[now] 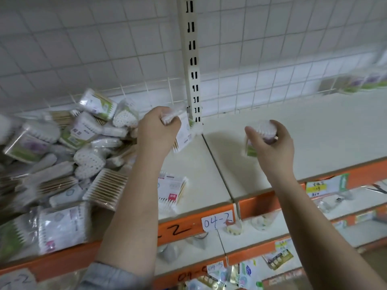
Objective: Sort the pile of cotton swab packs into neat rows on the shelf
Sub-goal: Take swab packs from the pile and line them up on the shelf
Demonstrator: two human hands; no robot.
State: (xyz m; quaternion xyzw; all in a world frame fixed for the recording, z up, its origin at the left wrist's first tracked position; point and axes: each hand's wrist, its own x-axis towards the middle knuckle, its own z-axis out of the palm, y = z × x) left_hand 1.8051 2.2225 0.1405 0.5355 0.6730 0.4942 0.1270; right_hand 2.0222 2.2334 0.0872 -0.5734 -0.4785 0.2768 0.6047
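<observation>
A white wire-grid back panel (83, 49) fills the upper half of the frame, split by a cream slotted metal upright (193, 65); below it runs the cream shelf with an orange front edge (314, 132), joined at a seam near the centre and carrying a handwritten white label reading "04-2" (217, 221); lower shelves with other small packaged goods show at the bottom right, too blurred to name.

The pile of clear plastic cotton swab packs (69, 155), some with white heart-shaped ends, some flat with wooden sticks and green or purple labels, lies jumbled across the left and centre-left of the frame, reaching the front edge at the lower left; it looks large and unsorted.

The left hand (159, 130), at the centre of the frame beside the pile, is curled round a flat white-labelled pack of wooden-stick swabs (183, 135) lifted over the shelf near the upright; the right hand (270, 141), right of centre, grips a round clear tub of white swabs with a green label (265, 130) above the bare right-hand section.

A few blurred green and purple packs (364, 80) stand against the grid at the far right edge, perhaps a row begun, though I cannot tell; by my judgement the sorting is at an early stage, nearly the whole pile being left to place.
</observation>
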